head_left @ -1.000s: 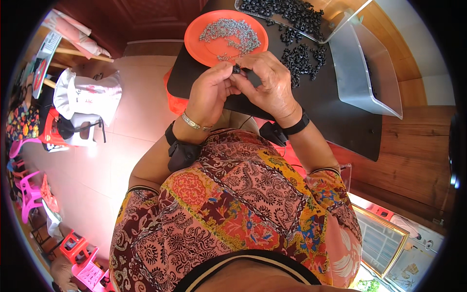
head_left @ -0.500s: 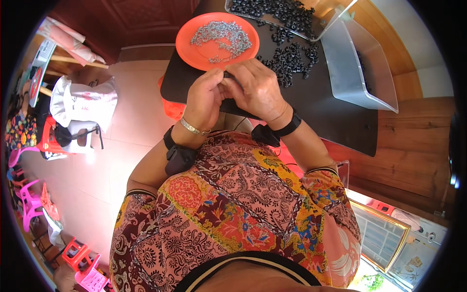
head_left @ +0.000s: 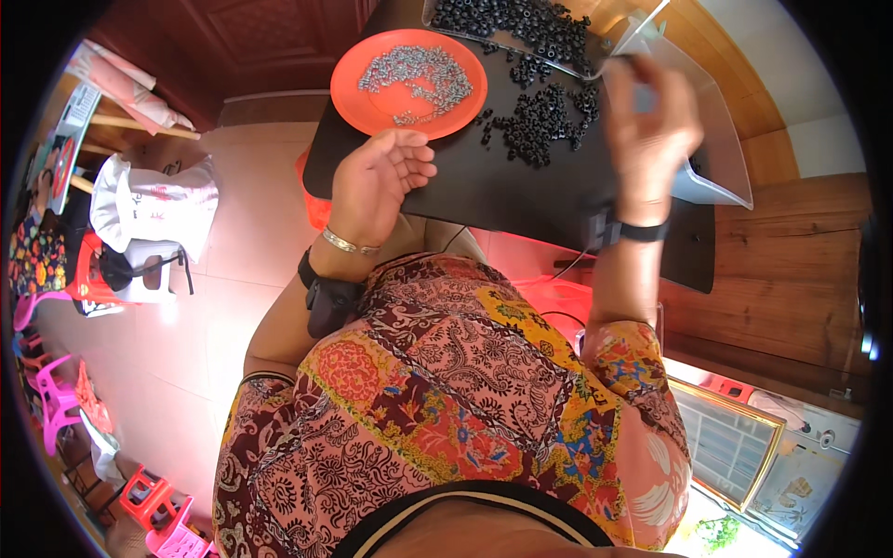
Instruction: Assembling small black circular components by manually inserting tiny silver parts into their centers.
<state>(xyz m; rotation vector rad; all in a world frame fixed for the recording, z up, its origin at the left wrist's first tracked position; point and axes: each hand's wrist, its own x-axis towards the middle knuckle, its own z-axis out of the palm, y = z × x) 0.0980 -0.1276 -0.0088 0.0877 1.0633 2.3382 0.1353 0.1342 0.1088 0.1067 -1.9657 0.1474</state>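
My left hand point(head_left: 374, 183) is just over the table's near edge, beside the orange plate point(head_left: 346, 104). Its fingers are loosely curled and apart, with nothing visible between them. On the plate lie many small silvery metal pieces point(head_left: 437, 70). My right hand point(head_left: 651, 130) is raised at the right, in front of a translucent plastic bin point(head_left: 721, 121). Motion smears its fingers; a dark patch shows near the fingertips, and I cannot make out whether it is a held piece. Between the hands, a pile of small black ring-like parts point(head_left: 535, 130) lies on the black table point(head_left: 521, 200).
A clear tray point(head_left: 544, 51) of more black parts lies tipped at the table's far side. A wooden panel point(head_left: 772, 251) borders the table on the right. On the left, a white bag point(head_left: 163, 200) rests by stools on the tiled floor point(head_left: 251, 205).
My hands were together in front of the plate; they have parted. The right hand has swung right toward the translucent bin, while the left stayed near the plate and its fingers loosened.
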